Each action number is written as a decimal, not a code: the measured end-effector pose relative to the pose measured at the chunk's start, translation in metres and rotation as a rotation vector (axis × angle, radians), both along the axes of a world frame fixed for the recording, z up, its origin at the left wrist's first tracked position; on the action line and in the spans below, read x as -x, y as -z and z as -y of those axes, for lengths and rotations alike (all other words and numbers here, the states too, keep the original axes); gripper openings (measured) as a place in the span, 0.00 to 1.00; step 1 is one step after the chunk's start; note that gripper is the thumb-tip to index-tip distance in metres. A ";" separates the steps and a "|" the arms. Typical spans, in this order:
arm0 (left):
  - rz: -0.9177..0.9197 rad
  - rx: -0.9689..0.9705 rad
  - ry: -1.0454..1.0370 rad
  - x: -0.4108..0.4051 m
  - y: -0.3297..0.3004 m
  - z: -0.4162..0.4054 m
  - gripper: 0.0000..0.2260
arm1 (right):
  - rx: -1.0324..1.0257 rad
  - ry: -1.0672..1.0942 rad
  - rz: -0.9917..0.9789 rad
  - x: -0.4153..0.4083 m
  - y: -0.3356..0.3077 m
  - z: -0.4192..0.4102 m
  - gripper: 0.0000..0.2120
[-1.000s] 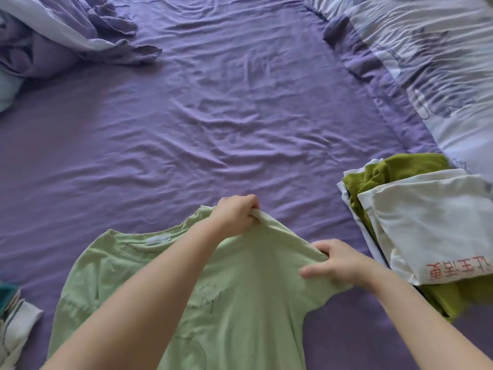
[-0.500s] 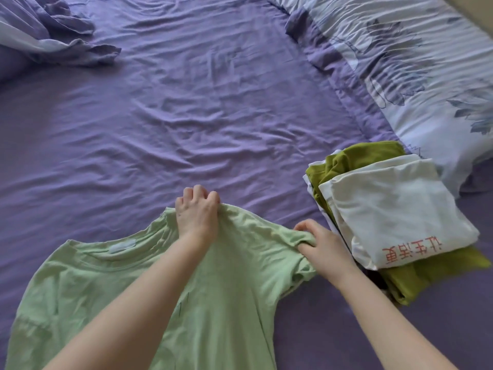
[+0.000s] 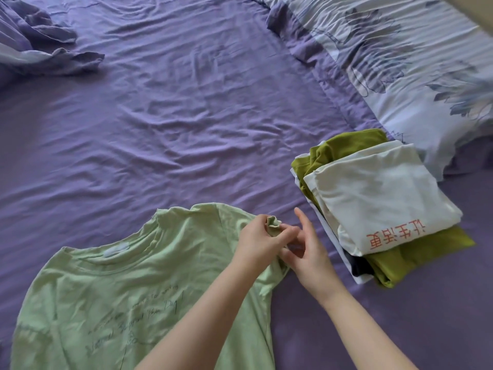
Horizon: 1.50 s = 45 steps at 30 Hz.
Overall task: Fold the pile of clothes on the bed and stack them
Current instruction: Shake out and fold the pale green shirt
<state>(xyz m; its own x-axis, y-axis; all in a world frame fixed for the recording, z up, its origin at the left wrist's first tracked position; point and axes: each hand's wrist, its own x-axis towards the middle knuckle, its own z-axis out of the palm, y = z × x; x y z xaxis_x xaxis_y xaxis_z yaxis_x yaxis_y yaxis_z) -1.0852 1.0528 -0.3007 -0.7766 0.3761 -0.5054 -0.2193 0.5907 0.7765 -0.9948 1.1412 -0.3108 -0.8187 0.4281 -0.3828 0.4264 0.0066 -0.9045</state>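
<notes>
1. A light green T-shirt [image 3: 128,297] lies spread on the purple bed sheet [image 3: 173,134], collar away from the person, the printed side up with thin handwriting across the chest. It is not folded yet; the body lies mostly flat with some wrinkles.

2. Both hands are busy at the shirt's right sleeve. The left hand [image 3: 260,243] is clenched on a small bunch of the green cloth, which pokes up between thumb and fingers. The right hand [image 3: 304,252] is half open, its fingertips touching the same bunched sleeve from the other side; whether it really has a grip on the cloth I cannot tell.

3. To the right of the shirt, close to the hands but apart from them, stands a stack of folded clothes [image 3: 373,206]: a white shirt with red print [image 3: 381,198] on top, an olive green piece [image 3: 416,249] under it, and something white and dark at the bottom edge. So part of the job looks done.

4. A flowered pillow [image 3: 400,62] lies just behind the stack, and a rumpled quilt [image 3: 40,44] sits at the far left corner of the bed.

5. What is left, as far as I can judge: straighten this sleeve, fold the green shirt, and set it on the stack. No other unfolded clothes show from here, so this may be among the last pieces.
</notes>
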 end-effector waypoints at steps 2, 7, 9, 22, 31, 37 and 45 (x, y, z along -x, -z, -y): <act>0.037 0.017 -0.011 0.007 -0.006 0.001 0.06 | -0.045 0.034 0.013 -0.001 0.002 0.001 0.33; 0.009 0.029 -0.009 0.030 -0.016 0.003 0.05 | -0.173 0.127 0.115 -0.017 0.006 -0.006 0.09; -0.057 0.075 0.010 0.038 -0.017 0.001 0.07 | -0.143 0.187 0.101 -0.022 0.003 -0.008 0.11; -0.156 0.222 0.158 0.041 -0.004 -0.020 0.08 | -0.684 -0.005 0.182 -0.035 0.023 0.014 0.07; 0.023 0.016 -0.008 0.018 0.010 -0.034 0.11 | -0.535 0.311 0.315 -0.070 0.019 0.009 0.05; -0.592 0.136 0.075 -0.021 0.019 0.009 0.15 | -0.781 0.131 0.427 -0.066 0.017 0.017 0.07; -0.659 0.499 0.452 -0.019 0.046 0.064 0.26 | -1.049 -0.395 0.105 -0.028 0.014 0.030 0.20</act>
